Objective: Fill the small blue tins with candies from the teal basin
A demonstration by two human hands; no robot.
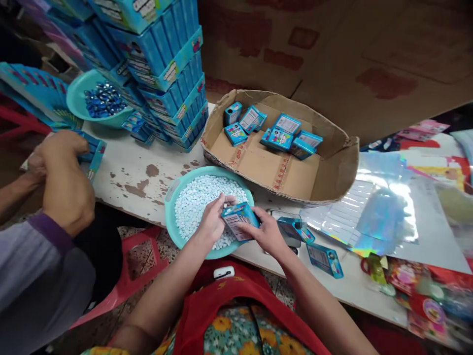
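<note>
The head view shows the blue box (239, 220) in front of the person, above the right part of a teal basin (172, 195) which contains many white pellets (192, 195). The right hand (269, 230) is closed on the box, with its thumb lying across the printed panel. The left hand (213, 217) has its fingers at the far left corner; they seem to touch it, but whether they clamp it firmly I cannot tell. In my judgement, the box could slip into the pellets if the thumb pressure becomes weak, because the left side appears less secured. A hard squeeze might also dent its wall, and pellets could scatter if a wrist knocks the basin rim. The printed panel points upward to the camera, and a narrow face is turned away from the person. The long axis appears to run from this far end toward the person, slanting to the right, although the foreshortening makes this not fully certain. To the right of the basin, two loose boxes (325, 261) lie on the counter (121, 170). Behind, a cardboard carton (334, 170) holds several similar boxes (281, 138). Farther left stand tall stacks (166, 74) of blue packages, and a co-worker's sleeve (48, 236) is visible beside the counter.
</note>
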